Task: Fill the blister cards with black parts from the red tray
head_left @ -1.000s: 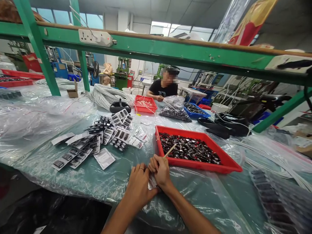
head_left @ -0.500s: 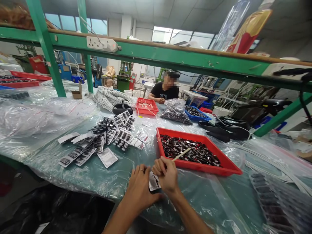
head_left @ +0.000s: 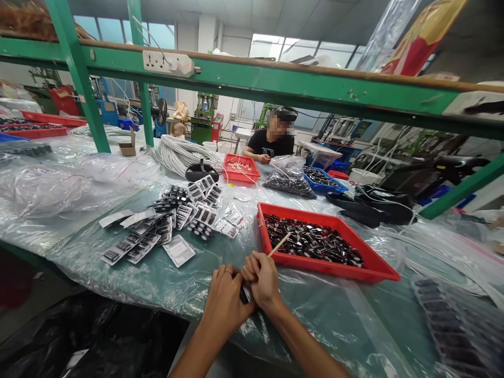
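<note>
My right hand [head_left: 263, 279] is closed in a fist around a thin pale stick [head_left: 280, 244], which slants up toward the red tray. Close beside it, my left hand [head_left: 225, 296], with a ring on one finger, bends its fingers and thumb around a small black-and-white card [head_left: 244, 294]. Both hands cover most of that card, so its details are hidden. To the left lies a heap of similar cards [head_left: 132, 245] carrying small black pieces. One white card [head_left: 179, 250] rests face down at the heap's near edge.
A red tray [head_left: 334, 271] full of small black pieces stands right of my hands. Behind it are a filled clear bag [head_left: 289, 181], a blue tray [head_left: 334, 187] and a coil of grey cable [head_left: 179, 155]. A person [head_left: 271, 139] sits across the table. A green shelf beam [head_left: 275, 86] crosses above.
My hands have come closer together, and the card between them is now mostly covered. The stick has tilted a little and its tip sits lower left relative to the tray. The view has shifted slightly.
</note>
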Tool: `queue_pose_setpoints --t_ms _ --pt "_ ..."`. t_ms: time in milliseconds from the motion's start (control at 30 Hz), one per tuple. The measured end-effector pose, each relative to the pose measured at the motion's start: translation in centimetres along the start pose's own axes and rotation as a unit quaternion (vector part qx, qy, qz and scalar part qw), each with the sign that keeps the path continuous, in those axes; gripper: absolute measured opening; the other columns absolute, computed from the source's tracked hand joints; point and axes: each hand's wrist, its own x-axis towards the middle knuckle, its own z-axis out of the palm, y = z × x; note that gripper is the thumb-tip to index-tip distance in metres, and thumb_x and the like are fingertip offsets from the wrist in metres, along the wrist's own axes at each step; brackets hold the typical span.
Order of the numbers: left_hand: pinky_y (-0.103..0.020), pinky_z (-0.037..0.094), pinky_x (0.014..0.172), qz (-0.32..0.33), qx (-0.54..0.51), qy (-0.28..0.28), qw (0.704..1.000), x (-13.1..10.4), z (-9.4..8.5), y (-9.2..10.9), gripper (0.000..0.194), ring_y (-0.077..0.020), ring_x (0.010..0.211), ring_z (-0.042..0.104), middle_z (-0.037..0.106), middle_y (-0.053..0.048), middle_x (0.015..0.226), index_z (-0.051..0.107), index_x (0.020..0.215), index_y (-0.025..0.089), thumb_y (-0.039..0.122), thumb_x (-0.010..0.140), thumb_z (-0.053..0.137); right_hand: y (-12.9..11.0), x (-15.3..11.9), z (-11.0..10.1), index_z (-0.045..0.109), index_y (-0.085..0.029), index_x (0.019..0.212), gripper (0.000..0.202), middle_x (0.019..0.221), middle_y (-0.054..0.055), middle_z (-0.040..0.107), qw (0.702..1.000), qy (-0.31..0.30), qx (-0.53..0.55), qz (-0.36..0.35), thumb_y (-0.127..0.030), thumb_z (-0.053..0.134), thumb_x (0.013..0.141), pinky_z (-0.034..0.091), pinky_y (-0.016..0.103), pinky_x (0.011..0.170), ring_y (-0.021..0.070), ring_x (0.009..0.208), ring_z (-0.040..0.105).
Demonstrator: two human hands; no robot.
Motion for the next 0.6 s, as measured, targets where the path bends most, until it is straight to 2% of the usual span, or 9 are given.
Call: queue_pose_setpoints --t_ms 100,200,300,333,367,433,467,533,600 --pt "-0.043 0.043 0.087 0.005 -0.005 -0.002 1.000 -0.1 -0.2 0.3 0.026 -0.0287 0.099 0.056 0.061 -0.006 0.101 0.066 0.102 0.023 0.034 0.078 0.068 -0.7 -1.8 -0.4 0.027 -0.023 0.043 0.053 0.040 -0.009 0.021 0.999 -0.010 -0.017 0.025 -0.036 0.064 0.077 0.013 0.026 0.038 0.0059 0.036 0.016" --pt "-0.047 0.043 0.091 0.008 -0.016 -0.013 1.000 -0.1 -0.4 0.4 0.039 -0.0307 0.103 0.055 0.062 -0.008 0.105 0.066 0.109 0.022 0.040 0.076 0.073 -2.9 -2.9 -1.4 0.025 -0.022 0.042 0.059 0.042 -0.009 0.019 0.999 -0.018 -0.022 0.027 -0.045 0.067 0.077 0.017 0.026 0.039 0.0061 0.038 0.016" --pt "-0.048 0.042 0.097 -0.011 -0.064 -0.030 0.997 -0.2 -0.7 -0.1 0.054 -0.0317 0.108 0.055 0.062 -0.009 0.116 0.061 0.120 0.022 0.036 0.071 0.080 -6.6 -3.7 -4.8 0.040 -0.021 0.049 0.054 0.048 -0.008 0.024 0.997 -0.018 -0.071 0.014 -0.059 0.067 0.077 0.020 0.025 0.040 0.0072 0.041 0.017" --pt "-0.048 0.042 0.098 -0.021 -0.097 -0.038 0.994 -0.3 -0.8 -0.4 0.057 -0.0311 0.109 0.055 0.062 -0.009 0.119 0.059 0.124 0.024 0.030 0.071 0.080 -7.7 -4.2 -6.6 0.049 -0.021 0.057 0.051 0.049 -0.007 0.030 0.984 -0.015 -0.180 -0.001 -0.065 0.060 0.081 0.022 0.025 0.040 0.0090 0.041 0.023" --pt "-0.047 0.043 0.098 -0.032 -0.141 -0.047 0.988 -0.3 -0.9 -0.6 0.060 -0.0301 0.110 0.056 0.062 -0.008 0.122 0.057 0.128 0.026 0.025 0.072 0.078 -8.7 -4.6 -8.6 0.057 -0.022 0.065 0.049 0.052 -0.003 0.041 0.946 0.001 -0.323 -0.018 -0.066 0.054 0.086 0.028 0.026 0.043 0.0122 0.045 0.034" --pt "-0.045 0.045 0.099 -0.044 -0.260 -0.064 0.962 0.0 -1.2 -0.9 0.064 -0.0279 0.110 0.058 0.063 -0.007 0.125 0.050 0.135 0.029 0.021 0.075 0.073 -9.9 -5.7 -13.0 0.063 -0.022 0.069 0.045 0.067 0.005 0.061 0.818 0.034 -0.564 -0.108 -0.060 0.051 0.091 0.046 0.032 0.059 0.0207 0.063 0.056" --pt "-0.044 0.046 0.099 -0.043 -0.331 -0.073 0.940 0.3 -1.3 -0.9 0.067 -0.0267 0.110 0.060 0.063 -0.007 0.125 0.046 0.138 0.029 0.022 0.077 0.070 -10.2 -6.2 -15.0 0.067 -0.023 0.075 0.041 0.075 0.007 0.066 0.752 0.024 -0.641 -0.152 -0.057 0.051 0.092 0.049 0.035 0.066 0.0241 0.071 0.062" --pt "-0.041 0.048 0.098 -0.034 -0.460 -0.069 0.885 1.4 -1.3 -0.5 0.075 -0.0249 0.108 0.063 0.063 -0.008 0.122 0.033 0.147 0.027 0.028 0.080 0.067 -10.2 -6.8 -17.9 0.070 -0.023 0.080 0.040 0.078 0.008 0.068 0.630 0.002 -0.738 -0.242 -0.050 0.045 0.096 0.052 0.037 0.068 0.0252 0.072 0.065" --pt "-0.038 0.051 0.092 -0.037 -0.524 -0.039 0.850 3.4 -1.0 0.4 0.082 -0.0236 0.103 0.064 0.064 -0.008 0.114 0.027 0.149 0.024 0.031 0.079 0.068 -10.3 -6.8 -18.5 0.070 -0.021 0.086 0.038 0.081 0.009 0.068 0.538 -0.002 -0.778 -0.325 -0.042 0.040 0.099 0.054 0.038 0.066 0.0252 0.072 0.066"
